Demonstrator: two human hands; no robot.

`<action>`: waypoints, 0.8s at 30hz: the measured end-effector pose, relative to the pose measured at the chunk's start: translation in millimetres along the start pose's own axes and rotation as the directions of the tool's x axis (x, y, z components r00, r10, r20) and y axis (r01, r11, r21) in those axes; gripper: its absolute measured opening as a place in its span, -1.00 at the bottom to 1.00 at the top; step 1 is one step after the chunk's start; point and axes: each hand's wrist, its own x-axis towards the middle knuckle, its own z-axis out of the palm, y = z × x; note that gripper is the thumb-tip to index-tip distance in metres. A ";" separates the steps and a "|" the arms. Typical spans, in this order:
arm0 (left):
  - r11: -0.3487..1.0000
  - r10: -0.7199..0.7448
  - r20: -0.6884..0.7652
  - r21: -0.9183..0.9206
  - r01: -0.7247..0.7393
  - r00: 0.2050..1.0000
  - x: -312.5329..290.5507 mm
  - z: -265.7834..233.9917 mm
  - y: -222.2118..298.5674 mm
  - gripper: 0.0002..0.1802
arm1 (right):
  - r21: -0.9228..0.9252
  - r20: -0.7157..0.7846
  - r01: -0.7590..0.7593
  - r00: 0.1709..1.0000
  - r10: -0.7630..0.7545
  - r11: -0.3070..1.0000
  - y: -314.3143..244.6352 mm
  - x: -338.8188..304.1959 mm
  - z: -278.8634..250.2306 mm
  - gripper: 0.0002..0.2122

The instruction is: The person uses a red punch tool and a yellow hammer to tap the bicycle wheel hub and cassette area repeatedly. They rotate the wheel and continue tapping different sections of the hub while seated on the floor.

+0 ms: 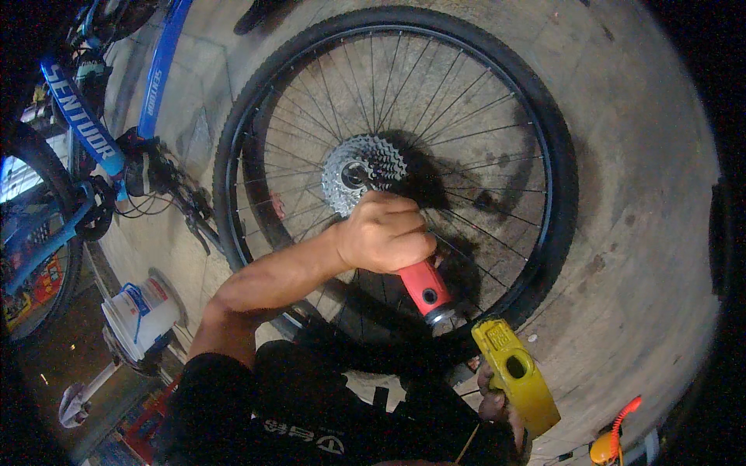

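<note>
A bicycle wheel [561,167] with a black tyre lies on its side before me, its silver cassette [342,186] facing up. My left hand [388,233] is wrapped round the red handle [424,286] of a screwdriver-like tool with a metal end cap. Its dark shaft reaches from my fist over the cassette's hub; whether the tip touches is hard to tell. At lower right, near the tyre, my right hand [493,404] grips a yellow hammer-like tool [536,400] with an oval hole. Its grip is mostly hidden. The yellow tool is apart from the red handle's end cap.
A blue bicycle frame [85,116] with cables and another wheel fills the left side. Below it stands a white bucket [144,314] with a blue handle. An orange object [604,448] with a coiled cord lies at lower right. Concrete floor [645,210] surrounds the wheel.
</note>
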 end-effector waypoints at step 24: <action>0.995 -0.061 -0.075 0.079 0.067 0.995 -3.3 14.1 4.3 -0.71 | 0.954 0.301 -0.301 0.954 0.010 -0.016 28.4 -7.2 31.0 -0.72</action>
